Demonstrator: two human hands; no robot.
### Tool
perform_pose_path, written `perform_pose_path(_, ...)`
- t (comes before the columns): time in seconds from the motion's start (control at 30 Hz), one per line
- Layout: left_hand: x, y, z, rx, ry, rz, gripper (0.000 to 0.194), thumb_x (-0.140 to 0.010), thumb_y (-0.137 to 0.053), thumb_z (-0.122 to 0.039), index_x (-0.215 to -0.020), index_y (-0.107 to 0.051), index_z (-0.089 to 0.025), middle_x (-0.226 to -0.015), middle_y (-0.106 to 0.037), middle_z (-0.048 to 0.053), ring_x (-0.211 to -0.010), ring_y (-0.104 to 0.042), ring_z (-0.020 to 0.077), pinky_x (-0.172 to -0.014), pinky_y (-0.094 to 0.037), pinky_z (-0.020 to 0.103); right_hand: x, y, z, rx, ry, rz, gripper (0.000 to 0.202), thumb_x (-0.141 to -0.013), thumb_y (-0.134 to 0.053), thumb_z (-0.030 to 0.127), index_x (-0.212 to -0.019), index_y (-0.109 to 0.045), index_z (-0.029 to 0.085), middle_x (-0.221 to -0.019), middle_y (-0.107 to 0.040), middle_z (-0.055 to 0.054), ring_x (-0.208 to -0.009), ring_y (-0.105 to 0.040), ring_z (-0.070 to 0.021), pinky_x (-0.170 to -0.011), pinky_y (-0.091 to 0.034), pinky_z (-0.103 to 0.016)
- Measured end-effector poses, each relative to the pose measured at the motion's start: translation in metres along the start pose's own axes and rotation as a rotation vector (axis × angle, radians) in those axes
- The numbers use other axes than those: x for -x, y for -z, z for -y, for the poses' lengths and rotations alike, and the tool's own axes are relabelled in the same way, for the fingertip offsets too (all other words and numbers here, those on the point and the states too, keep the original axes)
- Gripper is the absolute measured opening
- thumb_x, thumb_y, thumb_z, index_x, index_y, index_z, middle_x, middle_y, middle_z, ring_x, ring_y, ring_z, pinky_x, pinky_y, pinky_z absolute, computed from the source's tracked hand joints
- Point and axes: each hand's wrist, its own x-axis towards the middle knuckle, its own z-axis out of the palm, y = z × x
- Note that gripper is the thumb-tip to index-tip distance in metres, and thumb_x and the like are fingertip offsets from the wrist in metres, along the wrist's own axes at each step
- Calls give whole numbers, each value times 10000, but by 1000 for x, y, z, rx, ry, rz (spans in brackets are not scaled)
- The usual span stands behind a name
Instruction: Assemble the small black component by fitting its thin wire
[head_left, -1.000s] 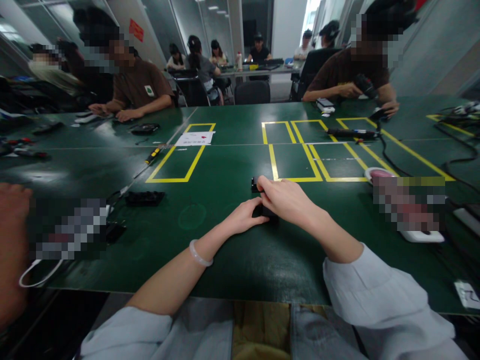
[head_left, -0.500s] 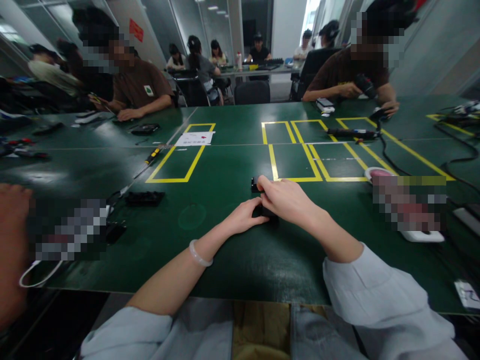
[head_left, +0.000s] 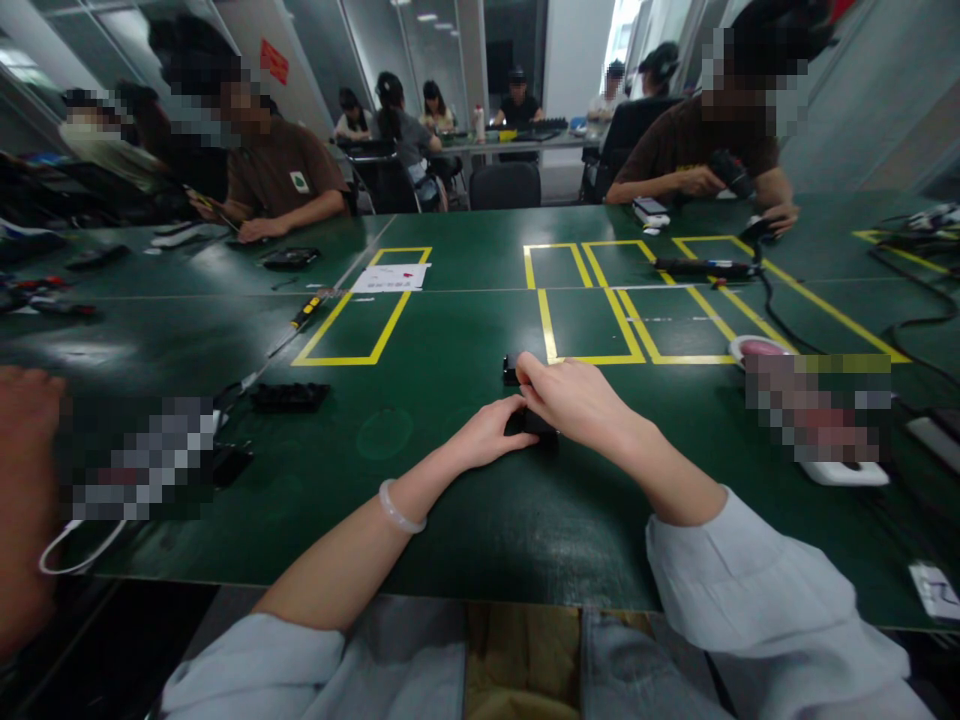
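Just right of the middle of the green table, my left hand is wrapped round a small black block-like part that rests on the tabletop. Over the top of that part my right hand is bent, its fingers curled down and pinched together. What sits between the right fingertips is hidden behind the hand. A second small black piece shows just beyond the right fingers; I cannot tell whether it joins the block.
A long black part and a yellow-black screwdriver lie to the left. Yellow tape outlines rectangles beyond my hands. A white-edged device lies right. Two people sit opposite; another person's hand is at far left.
My right hand has shifted very slightly over the black part, showing a little more of its right end. My left hand keeps its place.
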Motion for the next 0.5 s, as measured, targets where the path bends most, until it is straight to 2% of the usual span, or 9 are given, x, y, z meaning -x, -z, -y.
perform_pose_path(0.3, 0, 0, 0, -1, 17, -4, 361, -795, -684, -341, -1093, -574, -169, -1137, -644, 75, -1055, -606, 276, -913, -471, 392, 1, -2, -1, -61, 17, -12, 221, -886, -404, 229, -1089, -475, 176, -860, -698, -52, -726, -633, -193, -573, -283, -282)
perform_pose_path(0.5, 0, 0, 0, -7, 23, 4, 413, -799, -681, -339, -1156, -555, -173, -1177, -635, 90, -1074, -601, 282, -918, -468, 400, 0, -1, -1, -23, 5, -4, 200, -938, -396, 336, -1036, -486, 186, -802, -694, -59, -701, -634, -208, -549, -252, -283)
